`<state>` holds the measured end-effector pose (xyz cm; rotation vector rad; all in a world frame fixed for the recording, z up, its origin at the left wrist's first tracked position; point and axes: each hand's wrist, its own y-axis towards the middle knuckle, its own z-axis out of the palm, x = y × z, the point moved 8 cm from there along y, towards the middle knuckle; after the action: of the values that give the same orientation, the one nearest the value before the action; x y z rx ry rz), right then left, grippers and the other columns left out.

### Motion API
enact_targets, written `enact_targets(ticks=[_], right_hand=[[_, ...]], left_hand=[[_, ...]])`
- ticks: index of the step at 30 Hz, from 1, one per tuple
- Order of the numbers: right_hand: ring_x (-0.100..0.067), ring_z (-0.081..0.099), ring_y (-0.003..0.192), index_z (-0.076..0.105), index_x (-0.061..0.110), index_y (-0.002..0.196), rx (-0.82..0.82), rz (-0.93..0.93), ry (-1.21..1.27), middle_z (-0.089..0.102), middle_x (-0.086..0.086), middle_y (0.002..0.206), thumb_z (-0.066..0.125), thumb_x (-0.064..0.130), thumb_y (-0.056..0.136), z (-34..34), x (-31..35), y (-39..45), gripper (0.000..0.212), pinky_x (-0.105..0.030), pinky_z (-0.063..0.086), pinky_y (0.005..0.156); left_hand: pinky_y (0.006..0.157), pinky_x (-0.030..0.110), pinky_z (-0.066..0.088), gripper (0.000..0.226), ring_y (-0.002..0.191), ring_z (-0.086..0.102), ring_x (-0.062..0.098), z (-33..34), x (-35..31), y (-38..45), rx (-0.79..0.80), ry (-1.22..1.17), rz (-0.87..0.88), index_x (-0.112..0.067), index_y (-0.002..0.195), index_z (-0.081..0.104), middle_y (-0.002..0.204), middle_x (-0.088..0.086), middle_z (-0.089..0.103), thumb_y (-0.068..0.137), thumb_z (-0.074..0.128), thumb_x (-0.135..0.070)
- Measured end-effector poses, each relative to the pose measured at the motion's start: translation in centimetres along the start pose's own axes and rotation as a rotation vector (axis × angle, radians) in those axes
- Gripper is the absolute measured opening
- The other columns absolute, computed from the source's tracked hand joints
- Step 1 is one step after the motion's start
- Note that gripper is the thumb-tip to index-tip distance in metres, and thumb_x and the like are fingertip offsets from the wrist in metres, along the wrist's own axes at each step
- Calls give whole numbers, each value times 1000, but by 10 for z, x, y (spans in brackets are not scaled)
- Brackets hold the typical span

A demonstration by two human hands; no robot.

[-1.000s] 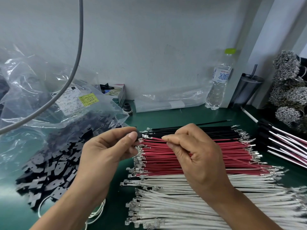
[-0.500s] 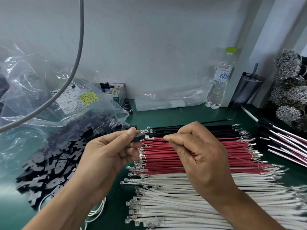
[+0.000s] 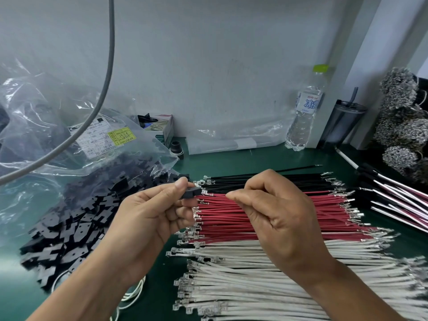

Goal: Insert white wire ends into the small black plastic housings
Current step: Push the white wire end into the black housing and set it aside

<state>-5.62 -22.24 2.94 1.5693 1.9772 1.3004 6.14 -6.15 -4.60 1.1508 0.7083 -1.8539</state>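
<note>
On the green surface [image 3: 266,158], the left hand [image 3: 150,218] now pinches a black housing [image 3: 191,193] newly visible, while the right hand [image 3: 273,212] pinches a wire toward it, so insertion seems imminent; white wires [image 3: 266,286] lie near.

green mat [image 3: 243,162] open behind wires [image 3: 266,214], bagged housings [image 3: 76,218] crowding left

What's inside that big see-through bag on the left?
The clear plastic bag holds lots of flat black housings, which spill out onto the green table. A printed label covers some, and crinkly glare hides what lies deeper inside.
</note>
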Motion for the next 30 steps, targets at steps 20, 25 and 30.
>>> enact_targets(ticks=[20,25,30], right_hand=[[-14,55,73,80,12,104,141,-38,-11,59,1,82,72,6,92,8,0,0,16,-29,50,60],[-15,53,73,79,10,105,97,-60,-29,57,0,81,69,7,92,6,4,1,16,-26,48,60],[-17,55,74,76,7,104,106,-39,-54,59,-1,85,70,4,93,14,6,-5,13,-33,50,61]], left_hand=[[55,28,56,44,57,60,19,-2,5,-2,-8,63,-119,1,98,78,74,10,64,73,85,-34],[58,29,57,51,59,60,18,0,6,-3,15,72,-115,-3,96,80,74,9,64,64,91,-41],[60,28,57,44,62,62,21,1,8,-5,-46,117,-20,-1,97,80,78,15,69,75,87,-39]])
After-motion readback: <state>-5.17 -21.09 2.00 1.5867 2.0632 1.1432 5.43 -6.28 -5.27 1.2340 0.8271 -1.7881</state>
